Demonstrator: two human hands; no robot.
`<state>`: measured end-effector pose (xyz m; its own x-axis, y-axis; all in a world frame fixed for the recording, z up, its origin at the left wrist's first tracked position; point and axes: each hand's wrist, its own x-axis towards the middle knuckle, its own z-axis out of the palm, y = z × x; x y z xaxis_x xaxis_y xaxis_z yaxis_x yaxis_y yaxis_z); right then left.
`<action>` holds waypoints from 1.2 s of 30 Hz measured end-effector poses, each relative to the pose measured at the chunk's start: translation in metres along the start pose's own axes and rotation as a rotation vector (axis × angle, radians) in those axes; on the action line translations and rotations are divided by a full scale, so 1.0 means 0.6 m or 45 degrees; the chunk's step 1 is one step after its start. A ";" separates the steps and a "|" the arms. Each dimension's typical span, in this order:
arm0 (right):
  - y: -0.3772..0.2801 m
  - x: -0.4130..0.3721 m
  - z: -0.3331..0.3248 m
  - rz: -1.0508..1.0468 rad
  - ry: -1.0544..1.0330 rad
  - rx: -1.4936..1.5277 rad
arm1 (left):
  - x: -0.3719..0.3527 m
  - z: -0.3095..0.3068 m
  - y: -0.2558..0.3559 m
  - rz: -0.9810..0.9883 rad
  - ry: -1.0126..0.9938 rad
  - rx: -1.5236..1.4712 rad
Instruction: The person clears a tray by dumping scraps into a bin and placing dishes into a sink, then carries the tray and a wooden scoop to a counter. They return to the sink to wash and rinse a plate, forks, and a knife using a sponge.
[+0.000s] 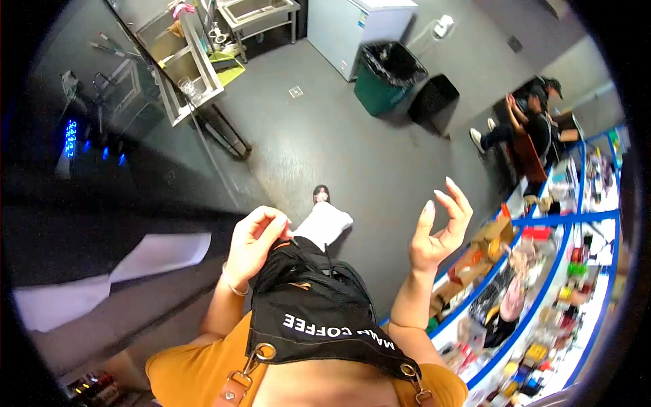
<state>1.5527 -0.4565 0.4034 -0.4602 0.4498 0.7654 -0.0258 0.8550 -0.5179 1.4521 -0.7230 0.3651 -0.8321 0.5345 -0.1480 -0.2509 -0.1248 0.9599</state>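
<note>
My left hand (pixel 252 243) is raised beside the upper left edge of the black apron (pixel 298 292). Its fingers are curled and pressed toward the thumb; whatever they may pinch is hidden. A bracelet (pixel 234 281) circles that wrist. Apart from the apron, on the right, my right hand (pixel 442 229) is lifted with thumb and fingers spread and nothing between them. The apron carries white lettering and hangs from brown leather straps with metal rings over a mustard-yellow top (pixel 190 359). Below it a white trouser leg (pixel 322 224) and a dark shoe (pixel 321 194) show on the floor.
Blue-edged shelves (pixel 542 285) packed with goods line the right, with people (pixel 532 122) seated beyond. Ahead stand a green bin (pixel 383 81), a black bin (pixel 434 98) and a white chest freezer (pixel 356 34). Metal sinks (pixel 193 81) and a dark surface (pixel 135 197) are on the left.
</note>
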 end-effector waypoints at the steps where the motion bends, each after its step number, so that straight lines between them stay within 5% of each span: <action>1: 0.036 0.035 0.037 0.008 -0.042 -0.008 | 0.057 0.010 0.001 -0.029 0.041 0.007; 7: 0.261 0.266 0.225 0.149 -0.173 -0.094 | 0.412 0.052 0.094 0.252 0.204 0.046; 15: 0.570 0.508 0.508 0.225 -0.371 -0.124 | 0.749 0.042 0.155 0.131 0.353 0.113; 21: 0.861 0.770 0.879 0.032 -0.541 -0.007 | 1.075 0.031 0.140 0.112 0.802 0.139; 23: 0.985 0.879 1.047 0.186 -0.616 0.061 | 1.211 0.032 0.132 0.082 0.884 0.105; 25: 1.162 0.966 1.238 0.039 -0.646 0.010 | 1.345 0.031 0.132 -0.006 0.985 0.093; 28: 1.293 1.126 1.453 0.191 -0.841 -0.372 | 1.523 0.046 0.178 -0.034 1.065 -0.013; 31: 1.449 1.248 1.636 0.150 -0.873 -0.580 | 1.619 0.040 0.231 -0.112 1.077 -0.009; 33: 1.516 1.307 1.716 0.476 -0.981 -0.433 | 1.651 0.022 0.257 -0.144 1.172 0.002; 35: 1.645 1.327 1.805 0.206 -1.067 -0.772 | 1.671 -0.002 0.276 -0.199 1.281 0.006; 36: 1.608 1.357 1.818 0.557 -1.199 -0.779 | 1.682 -0.013 0.283 -0.197 1.337 -0.023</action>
<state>0.1851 0.4531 0.1107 -0.7985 0.5852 -0.1409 0.6019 0.7726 -0.2019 0.5658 -0.2111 0.3768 -0.7982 -0.4431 -0.4082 -0.3910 -0.1345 0.9105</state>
